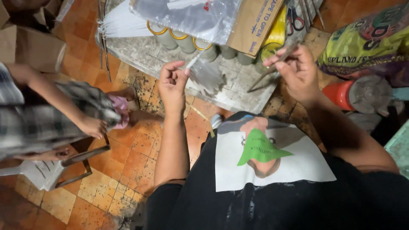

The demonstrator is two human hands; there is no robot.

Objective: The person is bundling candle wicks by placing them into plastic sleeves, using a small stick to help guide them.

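My left hand [172, 81] pinches the end of a thin white stick [192, 62] that carries a small clear plastic bag [208, 76], held over a low grey stone slab [140, 57]. My right hand [298, 70] grips a thin grey stick or blade [272, 68] that slants down toward the slab. The two hands are apart, with the plastic bag between them.
Several tape rolls [183, 40] lie under a clear plastic sheet [191, 17], beside a cardboard box [251, 21] and scissors [293, 19]. A printed sack [370, 42] and red container [341, 93] are at the right. Another person in plaid [51, 110] sits at the left on orange tiles.
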